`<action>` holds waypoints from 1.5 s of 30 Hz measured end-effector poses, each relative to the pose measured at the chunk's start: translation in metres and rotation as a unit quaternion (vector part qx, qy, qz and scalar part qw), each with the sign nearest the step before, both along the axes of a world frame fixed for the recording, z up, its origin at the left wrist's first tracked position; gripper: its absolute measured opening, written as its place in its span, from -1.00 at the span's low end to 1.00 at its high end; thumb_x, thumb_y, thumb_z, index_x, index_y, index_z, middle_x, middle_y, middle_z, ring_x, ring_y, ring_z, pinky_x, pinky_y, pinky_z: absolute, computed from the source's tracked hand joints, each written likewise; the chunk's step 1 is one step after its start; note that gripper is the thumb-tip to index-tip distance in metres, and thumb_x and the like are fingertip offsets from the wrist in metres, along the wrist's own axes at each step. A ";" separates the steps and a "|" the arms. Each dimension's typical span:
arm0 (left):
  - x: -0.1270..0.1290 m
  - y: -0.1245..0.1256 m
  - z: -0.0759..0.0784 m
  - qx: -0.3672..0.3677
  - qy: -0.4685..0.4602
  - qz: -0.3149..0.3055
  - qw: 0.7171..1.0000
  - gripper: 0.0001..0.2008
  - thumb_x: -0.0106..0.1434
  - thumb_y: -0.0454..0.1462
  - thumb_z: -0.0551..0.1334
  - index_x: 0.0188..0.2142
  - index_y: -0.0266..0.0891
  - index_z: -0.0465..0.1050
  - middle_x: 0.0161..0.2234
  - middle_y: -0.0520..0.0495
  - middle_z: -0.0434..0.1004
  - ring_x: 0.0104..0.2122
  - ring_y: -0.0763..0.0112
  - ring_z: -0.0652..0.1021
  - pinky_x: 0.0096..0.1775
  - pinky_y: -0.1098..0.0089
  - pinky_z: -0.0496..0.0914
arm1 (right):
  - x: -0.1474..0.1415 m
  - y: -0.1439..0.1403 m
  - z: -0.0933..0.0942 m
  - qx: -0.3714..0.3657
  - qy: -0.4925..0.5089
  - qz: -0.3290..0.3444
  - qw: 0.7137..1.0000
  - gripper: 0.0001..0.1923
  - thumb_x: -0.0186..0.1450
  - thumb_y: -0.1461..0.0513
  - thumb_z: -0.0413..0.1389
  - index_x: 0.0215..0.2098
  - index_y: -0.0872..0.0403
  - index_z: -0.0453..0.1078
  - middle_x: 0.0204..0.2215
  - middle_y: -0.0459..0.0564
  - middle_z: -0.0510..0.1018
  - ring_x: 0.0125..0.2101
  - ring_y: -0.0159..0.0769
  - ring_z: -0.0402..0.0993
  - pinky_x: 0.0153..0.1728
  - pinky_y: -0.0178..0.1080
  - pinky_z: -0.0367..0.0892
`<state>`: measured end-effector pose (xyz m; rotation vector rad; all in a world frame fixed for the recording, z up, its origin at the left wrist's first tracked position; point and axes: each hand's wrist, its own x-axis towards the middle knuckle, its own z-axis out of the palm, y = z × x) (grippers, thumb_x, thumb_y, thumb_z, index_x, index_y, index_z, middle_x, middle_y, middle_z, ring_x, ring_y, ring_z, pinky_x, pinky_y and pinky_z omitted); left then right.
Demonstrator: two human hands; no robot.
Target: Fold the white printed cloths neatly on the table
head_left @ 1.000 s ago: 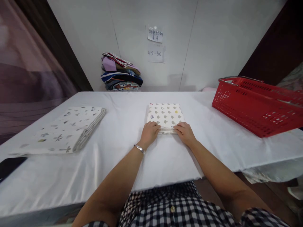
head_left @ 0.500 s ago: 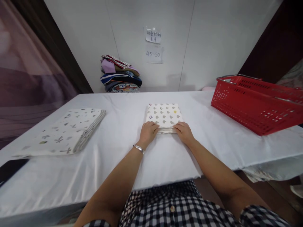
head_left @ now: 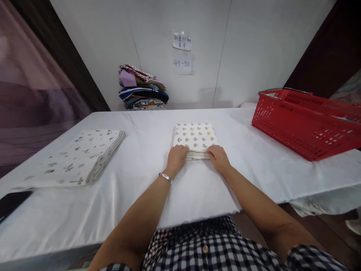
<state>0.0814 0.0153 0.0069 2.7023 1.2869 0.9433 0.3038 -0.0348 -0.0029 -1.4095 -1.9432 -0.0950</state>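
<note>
- Looking from the head camera, the small folded white cloth with grey and coloured prints (head_left: 195, 137) lies in the middle of the table, straight in front of the person.
- The left hand (head_left: 176, 159) rests at the near left corner of this cloth; its fingers (head_left: 182, 150) are curled and lie on top of the near edge.
- The right hand (head_left: 218, 157) rests at the near right corner in the same way, fingers (head_left: 212, 150) bent over the edge. Both hands touch the cloth, but whether the thumbs grip under it I cannot tell.
- Between the two hands the stacked layers of the fold are visible at the near edge.
- A silver bracelet (head_left: 166, 177) is on the left wrist.
- The table is covered with a smooth white tablecloth (head_left: 146, 188).
- On the left side, well apart from the hands, lies a larger folded white cloth with dark leaf prints (head_left: 76, 156).
- On the right side stands a red plastic basket with metal handles (head_left: 304, 120), a little tilted.
- Behind the table, against the white wall, there is a pile of folded colourful clothes (head_left: 142, 88).
- Two small paper notes (head_left: 182, 51) are fixed on the wall above; the lower one reads "45-50".
- A dark flat object (head_left: 11, 201) lies at the near left edge of the table.
</note>
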 end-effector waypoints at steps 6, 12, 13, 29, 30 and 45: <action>0.002 -0.004 0.000 0.008 0.020 -0.001 1.000 -0.70 0.20 -0.51 0.00 -0.24 -0.17 0.40 -0.17 -0.10 0.45 -0.20 0.27 0.41 -0.23 0.26 0.29 | 0.001 0.003 -0.006 0.022 -0.006 0.034 0.999 -0.75 0.27 0.38 -0.08 -0.31 0.02 0.41 -0.16 0.02 0.48 -0.13 -0.20 0.34 -0.14 -0.12 0.22; 0.000 -0.002 -0.005 0.028 0.033 -0.018 0.999 -0.62 0.16 -0.52 0.05 -0.16 -0.11 0.44 -0.05 -0.08 0.40 -0.15 0.25 0.40 -0.17 0.24 0.32 | 0.002 0.003 -0.008 0.032 -0.018 0.039 0.999 -0.72 0.27 0.38 -0.05 -0.22 0.02 0.44 -0.11 0.03 0.47 -0.12 -0.19 0.34 -0.14 -0.10 0.26; 0.000 -0.002 -0.005 0.028 0.030 -0.022 0.999 -0.64 0.18 -0.50 0.06 -0.14 -0.11 0.44 -0.05 -0.09 0.40 -0.16 0.25 0.40 -0.17 0.24 0.32 | 0.002 0.003 -0.008 0.036 -0.019 0.039 0.998 -0.73 0.26 0.38 -0.04 -0.20 0.02 0.44 -0.11 0.04 0.47 -0.12 -0.18 0.34 -0.14 -0.10 0.26; 0.007 -0.004 0.000 0.009 0.044 0.008 0.999 -0.76 0.33 -0.23 0.05 -0.19 -0.11 0.49 -0.12 -0.10 0.42 -0.20 0.24 0.37 -0.21 0.23 0.29 | -0.005 0.004 -0.008 0.020 -0.047 0.009 0.999 -0.79 0.32 0.26 0.00 -0.17 0.03 0.46 -0.13 0.05 0.47 -0.15 -0.17 0.32 -0.16 -0.10 0.26; 0.008 -0.004 0.000 0.006 0.047 0.009 0.999 -0.77 0.32 -0.22 0.05 -0.19 -0.11 0.49 -0.11 -0.09 0.42 -0.19 0.24 0.37 -0.20 0.23 0.29 | -0.005 0.004 -0.008 0.019 -0.050 0.006 0.999 -0.79 0.32 0.26 0.00 -0.18 0.03 0.46 -0.14 0.05 0.47 -0.15 -0.17 0.32 -0.16 -0.10 0.25; 0.010 -0.009 0.001 0.023 -0.045 0.010 0.999 -0.80 0.30 -0.30 0.07 -0.32 -0.17 0.48 -0.12 -0.07 0.45 -0.09 0.27 0.37 -0.12 0.23 0.27 | -0.008 0.001 -0.005 0.051 0.001 0.038 0.998 -0.83 0.32 0.33 -0.03 -0.29 0.07 0.41 -0.12 0.04 0.47 -0.13 -0.20 0.32 -0.14 -0.11 0.24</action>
